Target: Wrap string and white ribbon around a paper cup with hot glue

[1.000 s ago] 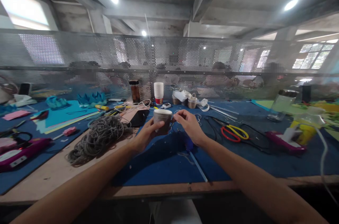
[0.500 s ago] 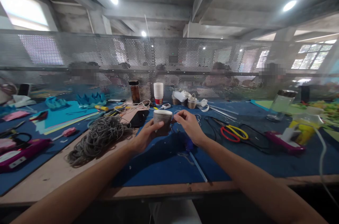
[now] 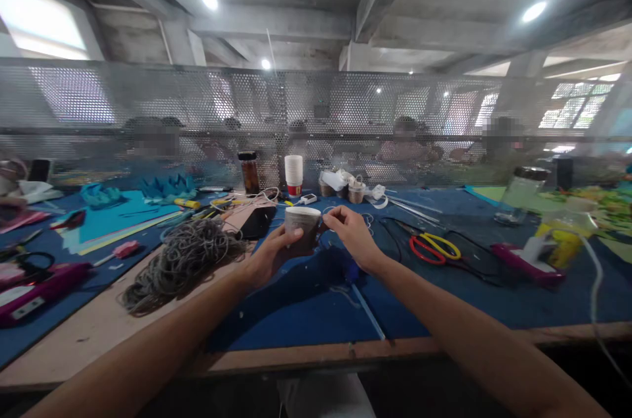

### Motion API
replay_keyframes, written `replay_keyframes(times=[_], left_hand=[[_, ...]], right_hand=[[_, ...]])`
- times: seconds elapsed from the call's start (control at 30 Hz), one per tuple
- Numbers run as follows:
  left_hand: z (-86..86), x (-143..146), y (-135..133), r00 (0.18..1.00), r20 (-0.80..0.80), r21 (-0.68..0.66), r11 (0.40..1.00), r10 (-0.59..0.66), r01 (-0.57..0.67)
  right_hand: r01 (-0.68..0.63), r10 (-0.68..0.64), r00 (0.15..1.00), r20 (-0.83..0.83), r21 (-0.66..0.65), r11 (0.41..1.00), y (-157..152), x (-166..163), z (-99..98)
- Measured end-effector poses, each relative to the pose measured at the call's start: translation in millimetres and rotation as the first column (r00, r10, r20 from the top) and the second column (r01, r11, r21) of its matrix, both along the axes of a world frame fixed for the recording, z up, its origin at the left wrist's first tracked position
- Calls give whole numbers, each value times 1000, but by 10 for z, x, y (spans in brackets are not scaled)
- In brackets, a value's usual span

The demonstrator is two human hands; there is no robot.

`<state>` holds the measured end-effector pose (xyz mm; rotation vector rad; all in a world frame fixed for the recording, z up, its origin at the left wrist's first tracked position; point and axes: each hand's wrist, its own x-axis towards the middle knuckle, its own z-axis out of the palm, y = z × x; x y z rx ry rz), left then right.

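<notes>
My left hand [image 3: 274, 253] is closed around a paper cup [image 3: 303, 228], its thumb lying across the front. The cup's white rim faces up, and its side is covered with what looks like wound grey cord. Close to the cup's right side, my right hand [image 3: 349, 234] has thumb and fingertips pinched together. Whatever lies between those fingertips is too small to make out. A heap of grey cord [image 3: 182, 263] lies to the left of my left hand. Under my right hand, a blue glue gun or similar tool [image 3: 351, 271] rests partly hidden, with a pale stick [image 3: 368, 313] pointing towards me.
Scissors with red and yellow handles [image 3: 434, 247] lie at right, near a purple power strip [image 3: 528, 265] and a glass jar [image 3: 522, 197]. Stacked paper cups [image 3: 293, 176] and a dark-lidded jar [image 3: 249, 172] stand before a perforated metal screen [image 3: 326, 99]. Blue paper [image 3: 118, 217] lies left.
The whole view has shifted very slightly. Both hands and the cup keep nearly the same pose.
</notes>
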<state>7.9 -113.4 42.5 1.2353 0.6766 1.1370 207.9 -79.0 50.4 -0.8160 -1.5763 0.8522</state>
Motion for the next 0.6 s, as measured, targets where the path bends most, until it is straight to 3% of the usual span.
replay_keyframes(times=[0.6], left_hand=[[-66,-54,64,996,35,-14,996,-84,85]], right_hand=[[-22,21,1000,-23,-21,1000,-14,-4,27]])
